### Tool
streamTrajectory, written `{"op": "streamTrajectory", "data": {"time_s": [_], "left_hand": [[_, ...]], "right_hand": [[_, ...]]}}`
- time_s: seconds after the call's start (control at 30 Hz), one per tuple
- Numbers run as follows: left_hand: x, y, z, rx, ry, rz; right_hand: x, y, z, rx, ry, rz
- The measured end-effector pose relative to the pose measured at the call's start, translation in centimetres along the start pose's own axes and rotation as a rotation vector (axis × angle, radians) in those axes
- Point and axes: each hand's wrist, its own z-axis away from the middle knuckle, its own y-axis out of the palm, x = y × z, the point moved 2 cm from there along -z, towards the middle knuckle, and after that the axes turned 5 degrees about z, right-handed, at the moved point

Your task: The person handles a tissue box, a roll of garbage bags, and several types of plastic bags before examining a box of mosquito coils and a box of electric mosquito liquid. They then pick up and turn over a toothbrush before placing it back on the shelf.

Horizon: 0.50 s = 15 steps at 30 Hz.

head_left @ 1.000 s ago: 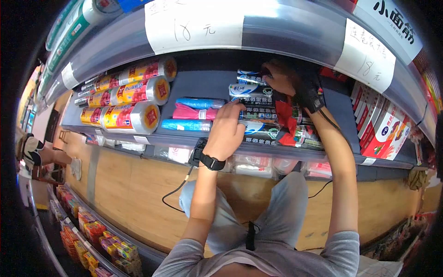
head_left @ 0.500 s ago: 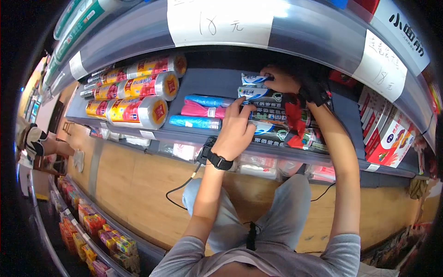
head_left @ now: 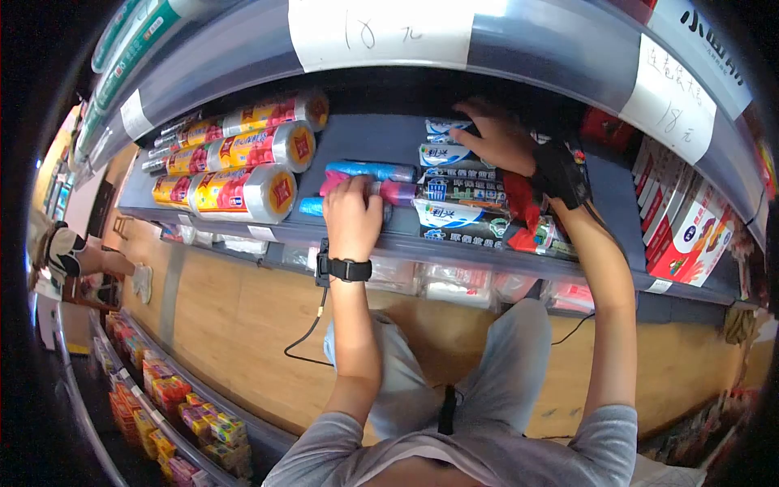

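My left hand (head_left: 353, 215) is curled over a pink roll of bags (head_left: 398, 192), its fingers closed around the left part. Blue rolls (head_left: 373, 170) lie on either side of that pink one, the nearer partly hidden under my hand. My right hand (head_left: 499, 144) reaches over the black packaged rolls of garbage bags (head_left: 462, 195), fingers apart, at the back of the row. Its fingertips are by the rearmost white-and-blue labels. A red piece of plastic (head_left: 523, 215) lies across the right ends of the black rolls.
Yellow-and-red wrapped rolls (head_left: 243, 195) lie at the left of the shelf. Red-and-white boxes (head_left: 690, 243) stand at the right. A shelf edge with handwritten price labels (head_left: 380, 34) overhangs my hands. Small colourful packs (head_left: 166, 390) fill a lower rack; a person's leg (head_left: 105, 260) shows at far left.
My left hand has moved left from the black rolls onto the pink roll and closed on it. The right hand has shifted slightly, its fingers more spread.
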Motion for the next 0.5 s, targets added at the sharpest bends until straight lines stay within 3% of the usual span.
{"op": "streamTrajectory", "data": {"time_s": [0.1, 0.17, 0.23, 0.3, 0.4, 0.47, 0.5], "left_hand": [[-1.0, -0.7, 0.1, -0.034, -0.018, 0.062], [-1.6, -0.9, 0.2, -0.050, -0.028, 0.114], [-1.6, -1.1, 0.4, -0.098, 0.016, 0.389], [-2.8, -2.1, 0.6, -0.039, -0.135, 0.749], [-4.6, -4.1, 1.3, 0.038, -0.132, 1.027], [-5.3, -4.6, 2.0, 0.122, -0.102, 1.139], [-5.6, -4.8, 2.2, 0.169, -0.055, 1.165]], "right_hand": [[3.0, -2.6, 1.5, -0.010, -0.001, -0.095], [6.0, -4.8, 4.2, -0.238, -0.098, -0.027], [9.2, -5.9, 8.5, -0.175, 0.066, -0.239], [10.7, -5.5, 12.3, -0.066, -0.064, -0.219], [11.5, -1.8, 18.5, 0.085, -0.012, -0.230], [10.1, 2.7, 22.4, 0.351, 0.300, -0.434], [9.3, 4.7, 24.0, 0.352, 0.307, -0.435]]}}
